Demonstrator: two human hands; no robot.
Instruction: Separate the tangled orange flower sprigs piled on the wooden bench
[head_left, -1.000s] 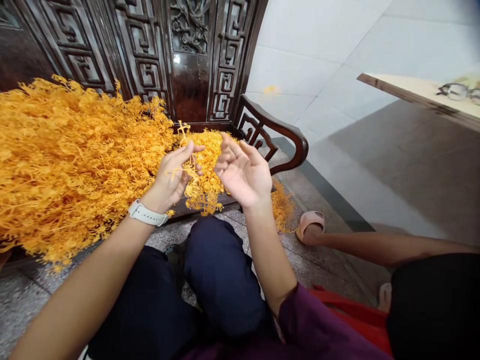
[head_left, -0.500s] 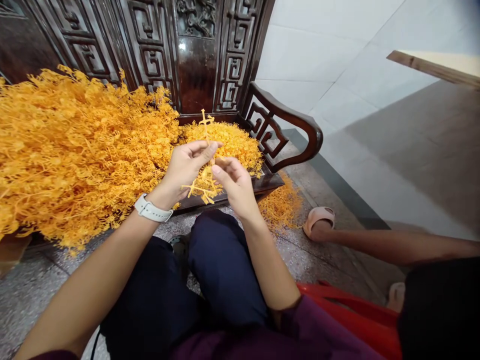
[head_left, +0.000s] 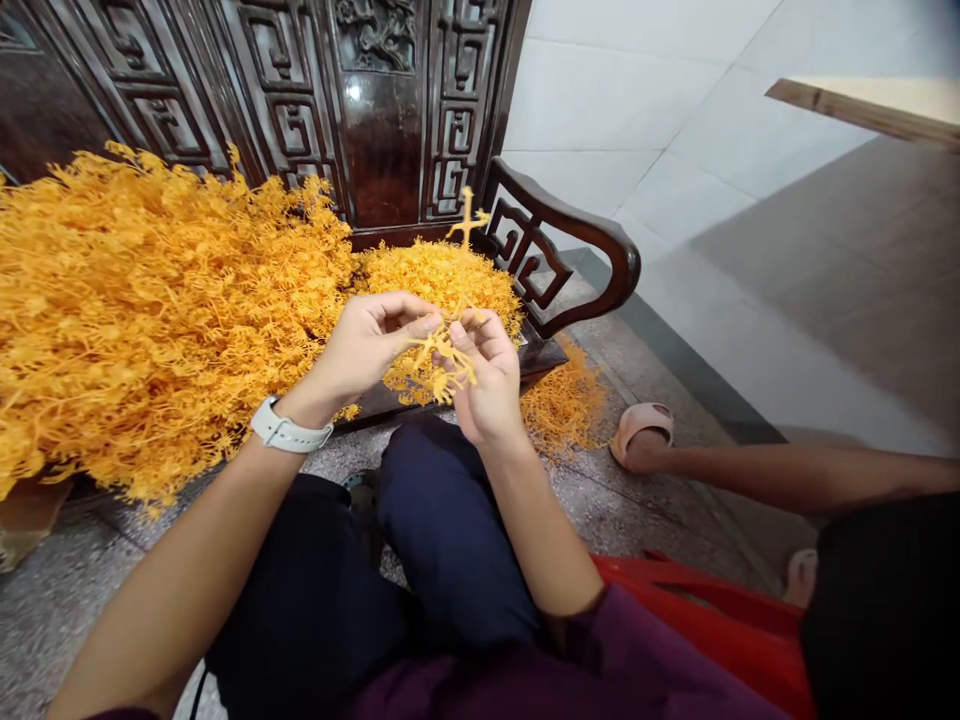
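My left hand point(head_left: 371, 345), with a pale watch point(head_left: 291, 428) on its wrist, is closed in a pinch on a yellow plastic branched sprig point(head_left: 448, 370) between my hands. My right hand point(head_left: 489, 380) curls its fingers and thumb around the same sprig from the other side. A cross-shaped tip point(head_left: 467, 225) rises above the fingers, and more thin branches hang below them. Where the parts meet is hidden by my fingertips. Behind my hands lies a smaller heap of yellow sprigs point(head_left: 427, 270) on a dark carved wooden bench point(head_left: 386, 150).
A large heap of yellow sprigs point(head_left: 172, 320) covers the bench at left. More orange-yellow pieces point(head_left: 566, 405) lie on the floor by the bench's curved armrest point(head_left: 622, 265). Another person's leg point(head_left: 750, 475) with a pink slipper point(head_left: 641, 430) reaches in from the right, beside something red point(head_left: 697, 610).
The cross-shaped tip has swung right, now above my right hand. My right hand has turned more upright, and the lower branches have shifted right with the fingers. Both hands still grip.
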